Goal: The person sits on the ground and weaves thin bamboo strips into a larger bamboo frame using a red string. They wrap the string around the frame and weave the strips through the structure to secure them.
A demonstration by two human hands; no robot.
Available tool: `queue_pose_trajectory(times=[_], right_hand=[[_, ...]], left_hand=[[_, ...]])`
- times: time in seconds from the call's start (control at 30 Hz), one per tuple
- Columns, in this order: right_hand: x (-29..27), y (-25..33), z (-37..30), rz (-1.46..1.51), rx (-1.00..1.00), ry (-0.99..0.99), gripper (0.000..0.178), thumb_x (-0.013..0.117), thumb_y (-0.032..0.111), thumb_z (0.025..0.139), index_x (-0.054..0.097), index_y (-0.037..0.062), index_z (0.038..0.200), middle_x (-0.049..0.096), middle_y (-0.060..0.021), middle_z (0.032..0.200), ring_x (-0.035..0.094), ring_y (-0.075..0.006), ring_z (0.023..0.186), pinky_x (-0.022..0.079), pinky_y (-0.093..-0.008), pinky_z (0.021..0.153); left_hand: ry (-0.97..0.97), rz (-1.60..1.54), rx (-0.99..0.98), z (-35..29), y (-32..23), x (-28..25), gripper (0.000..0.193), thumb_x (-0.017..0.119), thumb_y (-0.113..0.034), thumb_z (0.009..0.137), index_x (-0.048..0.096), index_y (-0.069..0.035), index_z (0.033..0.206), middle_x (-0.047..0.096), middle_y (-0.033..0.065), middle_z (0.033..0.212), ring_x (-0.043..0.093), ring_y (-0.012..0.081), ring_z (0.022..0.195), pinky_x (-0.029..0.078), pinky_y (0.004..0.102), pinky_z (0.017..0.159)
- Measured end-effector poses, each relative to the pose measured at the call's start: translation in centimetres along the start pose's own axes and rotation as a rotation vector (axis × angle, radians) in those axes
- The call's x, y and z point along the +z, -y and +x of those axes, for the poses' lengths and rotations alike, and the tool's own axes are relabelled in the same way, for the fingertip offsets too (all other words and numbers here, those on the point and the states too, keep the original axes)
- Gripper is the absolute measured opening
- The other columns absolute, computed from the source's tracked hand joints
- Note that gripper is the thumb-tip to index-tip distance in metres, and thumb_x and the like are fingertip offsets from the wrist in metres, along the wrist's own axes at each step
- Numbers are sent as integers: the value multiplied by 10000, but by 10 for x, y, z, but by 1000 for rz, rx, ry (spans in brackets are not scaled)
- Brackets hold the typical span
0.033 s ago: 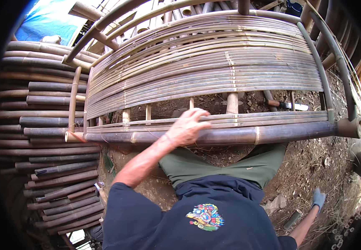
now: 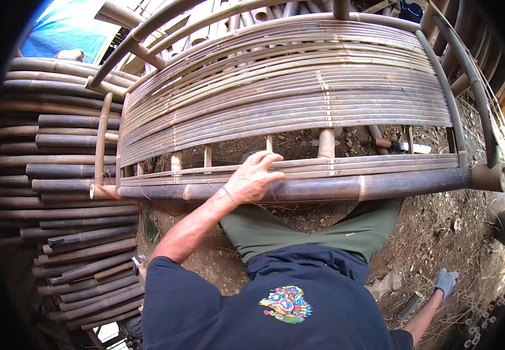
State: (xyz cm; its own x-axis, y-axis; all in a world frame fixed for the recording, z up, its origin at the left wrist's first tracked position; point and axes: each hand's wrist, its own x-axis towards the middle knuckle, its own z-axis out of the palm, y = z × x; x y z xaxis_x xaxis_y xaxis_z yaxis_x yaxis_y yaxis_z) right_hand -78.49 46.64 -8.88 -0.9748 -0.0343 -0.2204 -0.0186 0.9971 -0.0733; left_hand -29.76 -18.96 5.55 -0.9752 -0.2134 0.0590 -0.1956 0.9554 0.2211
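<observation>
A bamboo bench (image 2: 299, 191) with a slatted seat stands across my lap. My bare left hand (image 2: 256, 178) rests over its thick front rail and the narrow front slats (image 2: 392, 165), fingers loosely bent and apart, seemingly holding nothing. Behind these slats runs a gap, and beyond it lies the wide band of seat slats (image 2: 252, 114). Far out to the lower right, my right hand (image 2: 446, 283) in a grey glove reaches low over the dirt ground. Its fingertips look apart; no object shows in them.
A knife (image 2: 407, 146) with a dark handle lies beyond the gap. Stacked bamboo poles (image 2: 77, 171) fill the left side. Near my right arm are a short bamboo piece (image 2: 410, 305) and a stone (image 2: 385, 284). A blue tarp (image 2: 66, 29) hangs at the far left.
My left hand has shifted slightly left along the front rail. The gloved right hand has turned a little and moved slightly down.
</observation>
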Motion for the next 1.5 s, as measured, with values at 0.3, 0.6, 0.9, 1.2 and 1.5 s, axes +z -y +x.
queue_pose_trajectory(times=[0.3, 0.6, 0.9, 1.2, 1.5], right_hand=[[-83, 399, -294, 651, -996, 119, 795, 759, 95, 777, 368, -14, 1460, 419, -218, 1469, 395, -341, 1385, 325, -401, 1166], [-123, 484, -302, 914, -973, 687, 171, 639, 124, 932, 711, 1, 1027, 675, -48, 769, 665, -117, 628, 517, -242, 504], [-47, 608, -314, -266, -1353, -501, 180, 593, 172, 851, 701, 125, 715, 650, -70, 752, 651, -237, 696, 550, -394, 617], [108, 680, -276, -175, -2228, 390, 220, 606, 199, 760, 717, 9, 779, 684, -226, 826, 680, -370, 737, 544, -451, 671], [-9, 608, -359, 569, -1617, 155, 338, 747, 255, 814, 664, 83, 1093, 637, -125, 1154, 605, -327, 1040, 480, -421, 935]], left_hand=[[165, -236, 107, -3, -9, -7, 137, 632, -94, 794, 622, -84, 930, 625, 124, 1032, 593, 327, 1041, 486, 445, 899], [-347, -612, -441, -45, 18, -88, 136, 661, -71, 827, 609, -46, 950, 447, -41, 679, 399, 63, 610, 381, 243, 561], [40, -736, -807, -43, 108, 46, 283, 587, -214, 848, 744, -59, 1024, 727, 192, 962, 703, 364, 931, 542, 402, 855], [160, -735, -718, -5, 108, 74, 216, 692, -211, 799, 733, -16, 883, 701, 117, 751, 635, 173, 707, 513, 324, 684], [136, -1424, -581, -33, 81, -9, 177, 688, -211, 920, 715, -43, 873, 673, -9, 767, 561, 47, 693, 446, 220, 618]])
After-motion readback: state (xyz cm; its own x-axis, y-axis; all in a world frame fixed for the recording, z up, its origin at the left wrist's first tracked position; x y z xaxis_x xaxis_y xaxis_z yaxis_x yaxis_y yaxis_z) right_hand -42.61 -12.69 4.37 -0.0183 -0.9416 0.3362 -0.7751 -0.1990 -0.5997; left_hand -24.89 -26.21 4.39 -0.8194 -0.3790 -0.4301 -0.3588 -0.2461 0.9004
